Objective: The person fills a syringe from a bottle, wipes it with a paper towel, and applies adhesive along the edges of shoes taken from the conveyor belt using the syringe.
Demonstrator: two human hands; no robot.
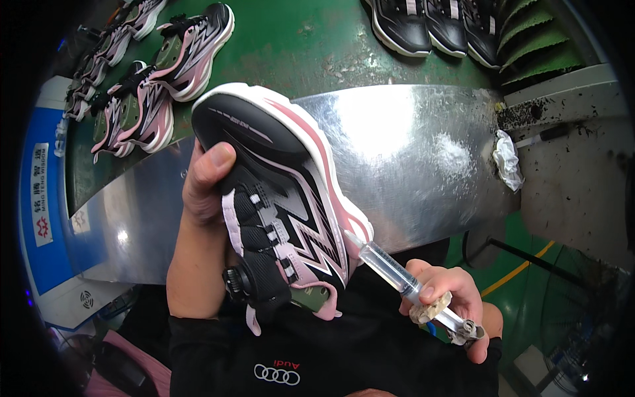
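Observation:
My left hand (210,175) grips a black, pink and white sneaker (284,178) near its toe, thumb on the upper and the other fingers hidden behind. The shoe is tilted, its toe up and away and its heel toward me. A round dial and a pink loop show at the tongue. My right hand (450,298) is closed around a clear syringe (390,270) with wrapping about its flange and plunger end. The syringe's tip meets the edge where the shoe's pink-and-white sole joins the upper, near the heel. Clear liquid seems to be inside the barrel.
Several similar sneakers (149,109) stand at the far left on the green surface (284,40). Black shoes (400,30) stand at the far right beside a green slatted rack (539,40). A shiny metal plate (410,192) lies before me, with crumpled white paper (508,161) at its right edge.

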